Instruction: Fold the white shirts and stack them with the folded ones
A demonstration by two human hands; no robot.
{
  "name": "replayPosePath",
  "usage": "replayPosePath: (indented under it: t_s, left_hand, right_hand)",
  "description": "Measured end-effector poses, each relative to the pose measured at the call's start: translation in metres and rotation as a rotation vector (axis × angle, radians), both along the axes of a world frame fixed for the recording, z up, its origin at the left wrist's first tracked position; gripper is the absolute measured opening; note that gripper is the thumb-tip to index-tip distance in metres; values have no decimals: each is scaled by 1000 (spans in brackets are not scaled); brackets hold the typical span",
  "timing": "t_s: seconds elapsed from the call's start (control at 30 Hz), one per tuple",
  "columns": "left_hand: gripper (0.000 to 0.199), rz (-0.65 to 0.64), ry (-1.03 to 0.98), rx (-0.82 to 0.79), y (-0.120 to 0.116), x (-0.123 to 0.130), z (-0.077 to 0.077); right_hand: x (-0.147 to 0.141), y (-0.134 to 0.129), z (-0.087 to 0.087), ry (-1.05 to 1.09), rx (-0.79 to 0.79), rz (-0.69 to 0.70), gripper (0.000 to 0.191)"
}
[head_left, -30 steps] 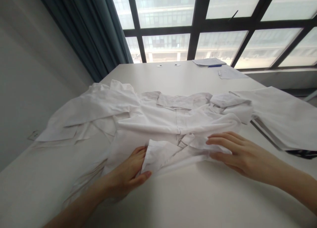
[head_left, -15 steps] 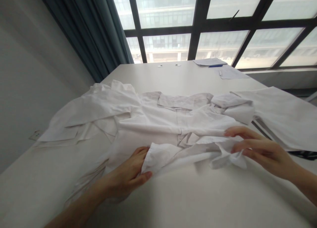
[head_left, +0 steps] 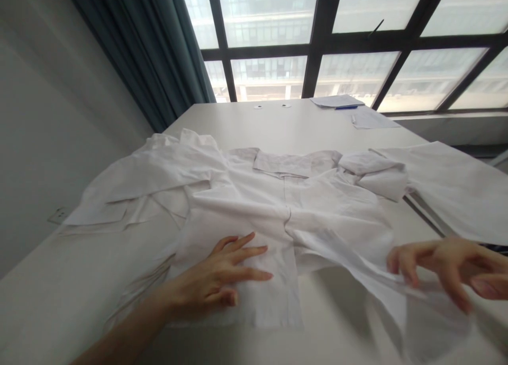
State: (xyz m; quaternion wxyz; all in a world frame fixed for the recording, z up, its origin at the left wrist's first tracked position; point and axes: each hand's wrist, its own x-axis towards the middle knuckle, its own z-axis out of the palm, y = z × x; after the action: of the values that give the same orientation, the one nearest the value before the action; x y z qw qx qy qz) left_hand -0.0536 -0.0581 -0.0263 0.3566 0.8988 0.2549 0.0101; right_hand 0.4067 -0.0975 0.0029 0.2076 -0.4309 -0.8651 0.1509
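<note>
Shirt (head_left: 242,209), white and rumpled, lies across the table (head_left: 286,129), collar (head_left: 282,164) toward twelve o'clock. Near seven, my left hand (head_left: 216,280) rests on its front, fingers splayed wide, gripping nothing. At four, my right hand (head_left: 440,264) is half curled over a blurred, raised front panel (head_left: 428,328); I cannot tell whether it pinches the cloth. Another white fabric (head_left: 456,190) lies at three, papers (head_left: 335,101) at one.

I see a white shirt (head_left: 242,209) lying front upward and wrinkled on the bench (head_left: 254,129), across mid-frame, its collar (head_left: 281,165) at the far side. I make out one front panel (head_left: 275,296) spread nearly flat at lower centre; the other panel (head_left: 432,322) slants, raised and blurred, toward the lower right.
</note>
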Motion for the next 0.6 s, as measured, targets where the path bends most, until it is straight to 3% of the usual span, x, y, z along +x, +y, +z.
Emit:
replayPosePath:
  t_s: [0.1,0.17,0.3,0.47,0.6]
  left_hand:
    - [74,-6,10,62,-5,2,-2]
    - [85,-31,40,124,-11,4,-4]
    - [78,-66,95,218,-20,11,-8]
    - [72,-96,15,233,-17,12,0]
    - [65,-100,-59,93,-17,9,18]
  right_hand:
    - [-16,-4,5,187,-484,163,61]
    - [-28,-8,1,228,-570,73,43]
    - [-50,-16,-12,115,-492,-101,21]
    - [-64,-10,-21,30,-427,-68,22]
    - [-52,6,-34,-63,-142,-145,28]
